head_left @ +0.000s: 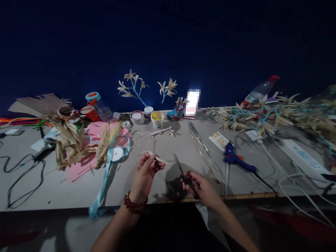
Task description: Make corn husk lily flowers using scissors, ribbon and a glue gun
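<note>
My left hand [147, 168], with a beaded bracelet at the wrist, pinches a thin pale strip of corn husk [160, 160] above the table. A thin stem shows just behind the fingers. In my right hand [196, 183] is a pair of dark scissors [181, 168], its blades pointing up and away, a short gap from the strip. Parts of the scissor handles are hidden by the fingers. Beyond my left hand lies a husk flower [173, 131] beside a pale stick.
Dried husks [68, 140] lie on pink paper at left, beside a blue ribbon spool [117, 154]. Metal wires [199, 140] and a blue glue gun [237, 159] lie to the right. Flower branches [262, 115] and a power strip [301, 159] are farther right. Tubs and a lit screen [192, 101] stand behind.
</note>
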A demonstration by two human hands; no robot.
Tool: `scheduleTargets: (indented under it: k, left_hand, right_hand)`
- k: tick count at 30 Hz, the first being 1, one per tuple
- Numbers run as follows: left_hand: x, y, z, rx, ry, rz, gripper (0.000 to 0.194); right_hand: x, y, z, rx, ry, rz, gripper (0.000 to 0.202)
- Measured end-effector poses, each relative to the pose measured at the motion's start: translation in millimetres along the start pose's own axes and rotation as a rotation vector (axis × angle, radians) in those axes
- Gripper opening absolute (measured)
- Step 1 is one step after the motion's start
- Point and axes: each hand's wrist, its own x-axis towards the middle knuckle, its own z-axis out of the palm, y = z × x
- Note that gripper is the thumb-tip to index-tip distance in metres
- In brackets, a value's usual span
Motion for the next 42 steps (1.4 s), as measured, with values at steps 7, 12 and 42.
scheduleTargets:
  k: [7,12,42]
  left_hand:
    - [-4,1,3.5,-0.005,0.040,0.039,0.022]
    - [-6,2,7.3,0.046,0.009,0.054,0.023]
    - [-3,-2,7.5,0.170,0.003,0.083,0.021]
  right_hand:
    - [-6,-6,32,0.050,-0.072,-0.008,0.049]
    - [-3,-14,37,0.029,-0.097,-0.014,0.049]
    - [-1,-17,23,-0.018,0.146,-0.064,0.041]
